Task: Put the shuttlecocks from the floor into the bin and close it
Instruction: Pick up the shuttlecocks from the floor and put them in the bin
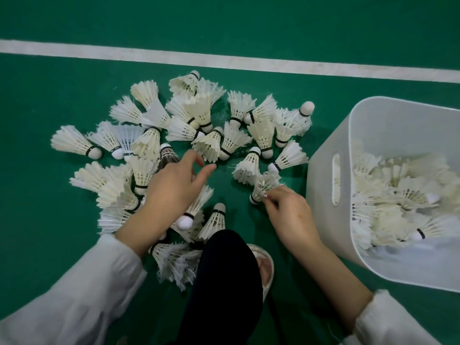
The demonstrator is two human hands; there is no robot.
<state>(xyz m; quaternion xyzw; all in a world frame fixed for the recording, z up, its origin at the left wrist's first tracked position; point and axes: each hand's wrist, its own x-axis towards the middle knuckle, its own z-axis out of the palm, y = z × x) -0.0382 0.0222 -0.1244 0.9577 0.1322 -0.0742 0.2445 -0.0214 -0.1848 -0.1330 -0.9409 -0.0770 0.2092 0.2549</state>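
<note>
I find no brand or label to read. One dark band at centre left seems to carry small print, but it is too blurred for me to make out.

The shuttlecocks (pixel 199 115) lie in a loose heap on the green floor (pixel 49 100), filling the middle of the frame below a white line (pixel 224 61). They are white to cream feather cones, many frayed, each with a rounded white cork and a dark band at its neck. They lie on their sides, pointing every way and overlapping.

The bin (pixel 323 195) stands at the right of the frame, white plastic with a slot handle in its near wall. Its top is open, and more of the same shuttlecocks are piled inside.

My left hand (pixel 171 188) hovers over the lower left of the heap with fingers loosely spread, thumb and forefinger reaching forward with a gap between them. It grips nothing that I can see.

My right hand (pixel 291 215), just beside the bin, pinches the feather edge of a single shuttlecock (pixel 261 186) between thumb and fingertips.

A dark trouser leg (pixel 224 282) and a pale sandal (pixel 266 275) sit at bottom centre.
</note>
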